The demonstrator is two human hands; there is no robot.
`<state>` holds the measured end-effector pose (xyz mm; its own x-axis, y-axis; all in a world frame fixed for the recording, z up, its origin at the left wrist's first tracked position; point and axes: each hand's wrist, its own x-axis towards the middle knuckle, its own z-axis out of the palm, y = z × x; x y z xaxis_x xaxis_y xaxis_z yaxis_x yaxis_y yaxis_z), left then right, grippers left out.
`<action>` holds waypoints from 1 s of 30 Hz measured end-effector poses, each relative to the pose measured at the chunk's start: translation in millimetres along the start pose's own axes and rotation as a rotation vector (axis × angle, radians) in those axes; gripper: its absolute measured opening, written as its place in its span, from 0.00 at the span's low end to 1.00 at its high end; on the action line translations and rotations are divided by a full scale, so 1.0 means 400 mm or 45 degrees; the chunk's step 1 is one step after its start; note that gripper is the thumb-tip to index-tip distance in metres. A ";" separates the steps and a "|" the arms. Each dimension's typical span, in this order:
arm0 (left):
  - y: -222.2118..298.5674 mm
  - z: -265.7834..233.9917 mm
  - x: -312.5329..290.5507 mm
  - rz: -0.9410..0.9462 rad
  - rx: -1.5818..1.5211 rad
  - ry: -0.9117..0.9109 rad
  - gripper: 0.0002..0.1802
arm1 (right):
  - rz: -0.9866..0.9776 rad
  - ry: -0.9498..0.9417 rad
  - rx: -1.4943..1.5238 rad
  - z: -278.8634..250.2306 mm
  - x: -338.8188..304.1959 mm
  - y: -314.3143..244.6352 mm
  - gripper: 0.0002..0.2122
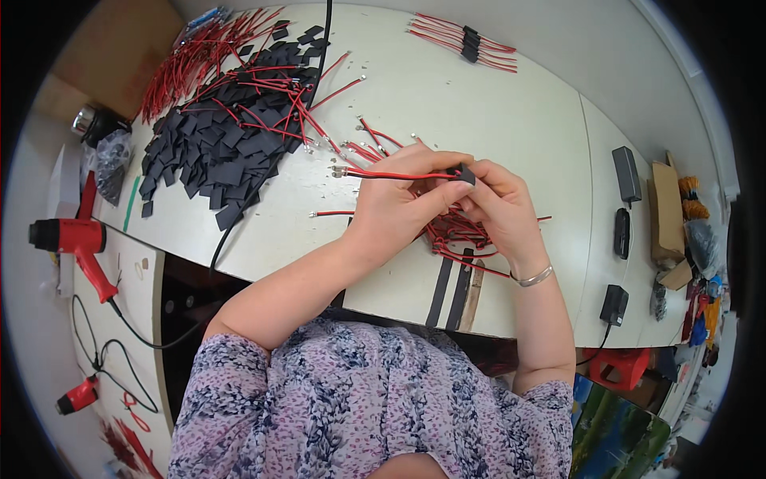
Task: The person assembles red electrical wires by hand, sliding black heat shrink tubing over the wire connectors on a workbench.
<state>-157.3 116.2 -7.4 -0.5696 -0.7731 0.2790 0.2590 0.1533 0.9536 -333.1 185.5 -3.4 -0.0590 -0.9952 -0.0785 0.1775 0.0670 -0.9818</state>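
My left hand [399, 195] pinches a red-and-black cable [403, 175] whose metal connector ends stick out to the left. Against it, my right hand [504, 207] grips a small black sleeve piece [465, 175], with the cable running to or into it; the fingers hide which. A silver bangle [533, 277] circles my right wrist. Beneath both hands lies a loose heap of red-and-black cables [456, 231], partly covered by my fingers. To the left, a big pile of flat black sleeve pieces [219, 148] spreads over the table, with several cables across its top.
A large bundle of red cables [179, 76] lies at the far left beside a cardboard box [120, 48]. Sleeved cables [471, 44] are lined up at the back. A red heat gun [80, 243] stands left. Black power adapters [626, 174] sit right. A black cord [263, 180] crosses the table.
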 end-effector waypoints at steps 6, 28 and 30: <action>0.005 -0.003 -0.003 -0.012 -0.025 -0.018 0.16 | -0.022 -0.027 -0.008 -0.003 -0.006 0.000 0.09; 0.001 0.000 0.003 -0.111 0.075 -0.003 0.13 | -0.955 0.487 -1.364 -0.137 0.222 -0.126 0.06; -0.001 0.000 0.004 -0.080 0.123 -0.010 0.12 | -0.998 0.482 -1.483 -0.218 0.334 -0.072 0.06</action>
<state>-158.1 114.9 -7.3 -0.5885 -0.7783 0.2191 0.1465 0.1638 0.9756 -431.7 57.0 -0.6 -0.0475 -0.7373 0.6739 -0.8926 -0.2715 -0.3600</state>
